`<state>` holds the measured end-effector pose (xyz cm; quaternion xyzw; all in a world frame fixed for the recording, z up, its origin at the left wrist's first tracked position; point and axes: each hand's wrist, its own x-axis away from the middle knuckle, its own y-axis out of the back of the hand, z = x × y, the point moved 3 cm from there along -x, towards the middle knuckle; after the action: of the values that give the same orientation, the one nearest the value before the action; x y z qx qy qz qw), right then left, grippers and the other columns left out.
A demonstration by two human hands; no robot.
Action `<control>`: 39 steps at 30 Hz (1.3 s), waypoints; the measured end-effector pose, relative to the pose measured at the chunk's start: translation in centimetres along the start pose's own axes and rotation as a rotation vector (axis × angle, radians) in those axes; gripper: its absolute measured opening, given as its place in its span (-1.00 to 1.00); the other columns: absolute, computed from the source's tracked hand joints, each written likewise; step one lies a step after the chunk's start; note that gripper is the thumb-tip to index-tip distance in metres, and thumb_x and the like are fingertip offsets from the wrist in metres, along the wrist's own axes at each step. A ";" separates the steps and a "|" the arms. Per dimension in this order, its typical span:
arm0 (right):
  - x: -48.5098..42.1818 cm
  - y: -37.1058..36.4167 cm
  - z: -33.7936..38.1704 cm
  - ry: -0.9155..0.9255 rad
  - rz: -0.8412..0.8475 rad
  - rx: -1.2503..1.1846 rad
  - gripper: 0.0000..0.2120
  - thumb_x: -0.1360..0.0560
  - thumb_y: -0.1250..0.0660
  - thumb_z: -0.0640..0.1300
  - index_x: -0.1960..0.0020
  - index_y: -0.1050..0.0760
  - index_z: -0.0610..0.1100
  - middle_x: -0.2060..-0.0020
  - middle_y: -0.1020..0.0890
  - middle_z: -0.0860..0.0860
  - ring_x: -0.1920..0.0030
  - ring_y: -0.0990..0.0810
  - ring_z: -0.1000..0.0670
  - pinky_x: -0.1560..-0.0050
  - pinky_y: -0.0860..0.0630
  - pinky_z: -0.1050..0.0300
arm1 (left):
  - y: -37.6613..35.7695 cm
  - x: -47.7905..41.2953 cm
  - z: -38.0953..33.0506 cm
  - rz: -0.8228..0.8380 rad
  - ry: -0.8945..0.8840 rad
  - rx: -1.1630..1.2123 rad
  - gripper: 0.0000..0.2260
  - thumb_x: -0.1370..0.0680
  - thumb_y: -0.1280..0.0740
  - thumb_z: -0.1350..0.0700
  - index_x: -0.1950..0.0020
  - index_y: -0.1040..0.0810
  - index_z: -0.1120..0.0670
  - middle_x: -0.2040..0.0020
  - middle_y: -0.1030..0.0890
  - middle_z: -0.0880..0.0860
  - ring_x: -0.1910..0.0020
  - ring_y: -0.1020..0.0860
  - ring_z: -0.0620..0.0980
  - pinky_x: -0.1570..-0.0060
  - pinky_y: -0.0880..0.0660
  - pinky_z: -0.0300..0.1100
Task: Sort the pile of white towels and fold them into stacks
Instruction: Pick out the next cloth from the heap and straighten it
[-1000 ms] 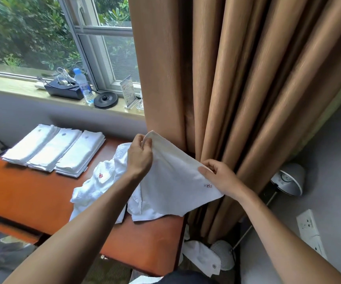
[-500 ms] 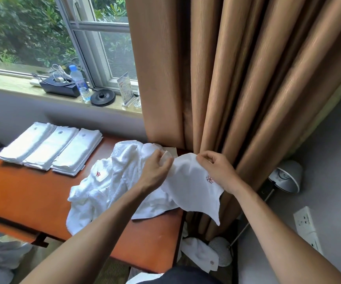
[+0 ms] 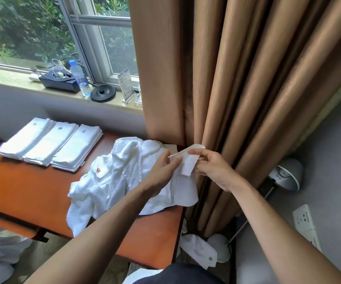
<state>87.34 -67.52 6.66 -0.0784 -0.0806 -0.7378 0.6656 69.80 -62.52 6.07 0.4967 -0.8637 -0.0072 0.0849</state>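
Pinching one towel [image 3: 186, 167] above the table's [image 3: 22, 189] right edge, the left hand [image 3: 161, 169] and right hand [image 3: 214, 169] are holding its corners together. Beside them the loose pile [image 3: 114, 181] is waiting unfolded; three finished stacks [image 3: 50, 144] are lying at the table's far left.

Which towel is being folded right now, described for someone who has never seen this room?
Start at the tan curtain and drop to the orange table beside it, where a loose pile of white towels lies. The towel is at the pile's curtain side. Unlike the rest, it is pinched by both the left hand and the right hand, its top edge folded over.
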 end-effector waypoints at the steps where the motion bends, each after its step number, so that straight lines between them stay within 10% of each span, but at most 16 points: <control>1: 0.0 -0.2 0.3 0.038 -0.011 0.107 -0.64 -0.56 -0.30 -0.47 -0.28 -0.57 -0.19 0.11 -0.73 -0.15 0.05 -0.71 0.03 -0.07 -0.64 0.16 | 0.1 -0.1 0.1 -0.014 0.017 0.028 -0.83 -0.70 -0.29 0.03 -0.01 -0.42 0.10 0.10 -0.56 0.03 0.13 -0.53 -0.11 0.11 -0.47 -0.22; 6: -0.3 -0.5 1.3 0.212 -0.194 0.357 -0.95 -0.53 -0.52 -0.17 0.04 -0.66 -0.09 0.25 -0.69 0.00 0.30 -0.63 0.09 0.20 -0.55 0.16 | 0.3 -0.4 0.2 -0.052 0.064 0.097 -0.76 -0.69 -0.28 0.07 -0.12 -0.41 0.27 0.03 -0.62 0.12 0.05 -0.60 -0.04 -0.02 -0.56 -0.04; 10: -0.8 -0.4 1.4 0.285 -0.298 0.561 -0.79 -0.44 -0.57 0.11 0.23 -0.61 0.04 0.25 -0.48 0.09 0.27 -0.47 0.17 0.27 -0.37 0.34 | 0.3 0.0 0.0 0.001 0.039 0.121 -0.82 -0.68 -0.22 0.17 -0.20 -0.57 0.17 -0.01 -0.71 0.06 -0.01 -0.67 -0.08 0.05 -0.58 -0.22; 25: -1.1 -1.7 1.1 0.313 -0.323 0.593 -0.76 -0.43 -0.55 0.17 0.24 -0.62 0.05 0.26 -0.46 0.14 0.20 -0.51 0.20 0.25 -0.35 0.36 | -0.1 1.1 -0.6 0.123 0.015 0.248 -0.69 -0.73 -0.20 -0.03 -0.36 -0.61 0.03 -0.27 -0.67 0.09 -0.31 -0.60 0.08 -0.34 -0.54 0.01; 34: -0.8 -1.8 1.3 0.296 -0.271 0.529 -0.86 -0.45 -0.56 0.15 0.22 -0.65 0.18 0.29 -0.40 0.11 0.29 -0.44 0.23 0.27 -0.32 0.42 | -0.1 1.3 -0.8 -0.010 -0.121 0.013 -0.77 -0.73 -0.21 0.12 -0.29 -0.62 0.07 -0.16 -0.70 -0.05 -0.24 -0.61 -0.11 -0.29 -0.51 -0.16; 39: -1.1 -0.4 0.8 0.301 -0.239 0.679 -0.80 -0.45 -0.50 0.27 0.11 -0.65 0.16 0.14 -0.44 0.13 0.02 -0.40 0.24 0.08 -0.31 0.40 | 0.9 0.7 -1.3 -0.042 -0.123 0.048 -0.79 -0.72 -0.21 0.18 -0.20 -0.63 0.16 -0.02 -0.72 -0.01 -0.06 -0.65 -0.11 -0.06 -0.53 -0.26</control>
<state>87.09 -66.26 7.22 0.2653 -0.2305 -0.7446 0.5675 68.94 -62.56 7.54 0.5151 -0.8567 -0.0187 0.0193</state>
